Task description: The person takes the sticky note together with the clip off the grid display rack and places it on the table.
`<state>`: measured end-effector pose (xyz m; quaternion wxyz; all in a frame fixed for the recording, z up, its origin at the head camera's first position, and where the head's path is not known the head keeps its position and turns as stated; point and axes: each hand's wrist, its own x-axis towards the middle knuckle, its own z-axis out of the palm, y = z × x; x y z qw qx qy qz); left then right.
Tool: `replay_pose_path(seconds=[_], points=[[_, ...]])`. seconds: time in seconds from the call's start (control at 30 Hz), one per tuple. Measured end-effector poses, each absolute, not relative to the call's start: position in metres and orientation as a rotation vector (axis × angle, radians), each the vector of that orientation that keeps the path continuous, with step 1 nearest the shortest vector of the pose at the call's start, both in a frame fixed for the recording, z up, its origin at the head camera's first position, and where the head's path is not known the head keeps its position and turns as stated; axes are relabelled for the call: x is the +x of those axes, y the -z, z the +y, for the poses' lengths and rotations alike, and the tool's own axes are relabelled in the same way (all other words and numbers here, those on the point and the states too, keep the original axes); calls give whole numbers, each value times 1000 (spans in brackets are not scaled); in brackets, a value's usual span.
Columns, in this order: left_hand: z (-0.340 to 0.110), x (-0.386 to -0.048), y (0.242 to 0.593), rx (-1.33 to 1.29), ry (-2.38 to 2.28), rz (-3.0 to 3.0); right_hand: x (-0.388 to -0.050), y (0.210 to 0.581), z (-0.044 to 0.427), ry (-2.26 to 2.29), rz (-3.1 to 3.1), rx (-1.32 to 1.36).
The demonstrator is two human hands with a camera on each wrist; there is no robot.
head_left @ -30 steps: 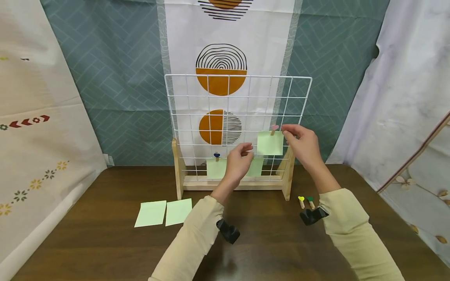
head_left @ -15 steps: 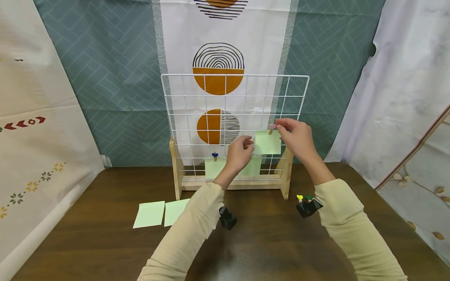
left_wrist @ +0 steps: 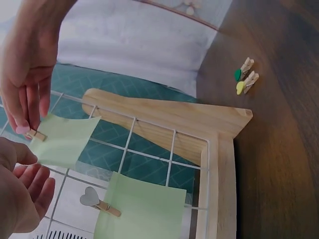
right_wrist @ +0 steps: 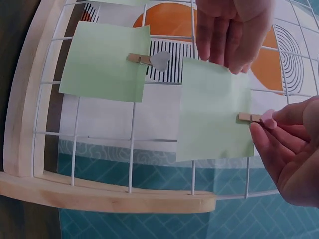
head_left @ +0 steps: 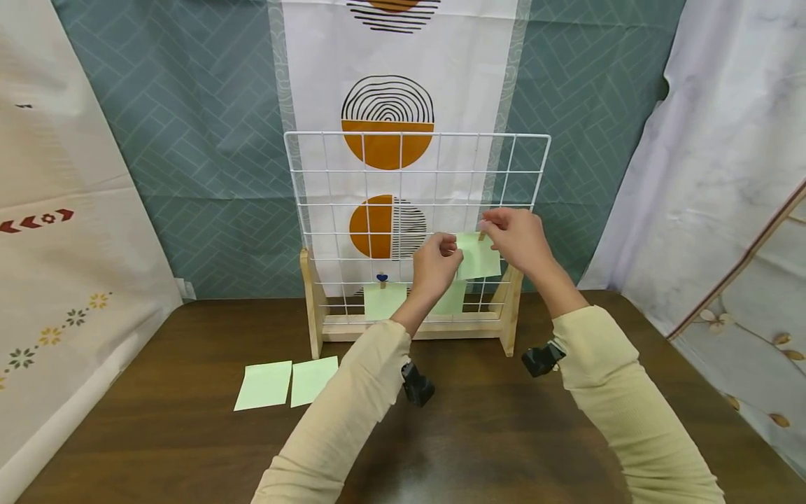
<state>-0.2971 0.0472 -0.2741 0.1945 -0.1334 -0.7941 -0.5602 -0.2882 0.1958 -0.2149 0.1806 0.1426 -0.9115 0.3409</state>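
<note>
A pink-heart clothespin (right_wrist: 250,118) sits on the top edge of the upper green note (head_left: 477,256), and my right hand (head_left: 521,238) pinches its heart between thumb and fingers. My left hand (head_left: 436,264) pinches that note's left edge with thumb and finger, the other fingers loosely curled. Behind them stands the white wire grid (head_left: 325,171) in its wooden base (head_left: 412,330). Lower on the grid, a silver-heart clothespin (right_wrist: 160,61) holds one green note (right_wrist: 105,62), and a blue-heart clothespin (head_left: 382,278) holds another (head_left: 385,302).
Two loose green notes (head_left: 263,386) (head_left: 314,381) lie on the dark wooden table (head_left: 157,420), left of the grid. In the left wrist view, a green-heart clothespin (left_wrist: 244,69) and a yellow-heart one (left_wrist: 247,83) lie beside the base. Patterned cloth (head_left: 208,154) hangs behind.
My right hand has come left from beside the pink-heart clothespin and now pinches it. The left hand has risen slightly to the upper note's left edge.
</note>
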Motion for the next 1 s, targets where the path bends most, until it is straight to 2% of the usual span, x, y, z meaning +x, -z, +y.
replay_pose_path(seconds=[0.3,1.0], points=[[48,-301,269,-356,1564,-2182,-295,202,198,-872,-2692,447],[48,-304,262,-341,1472,-2217,-300,203,201,-874,-2732,407]])
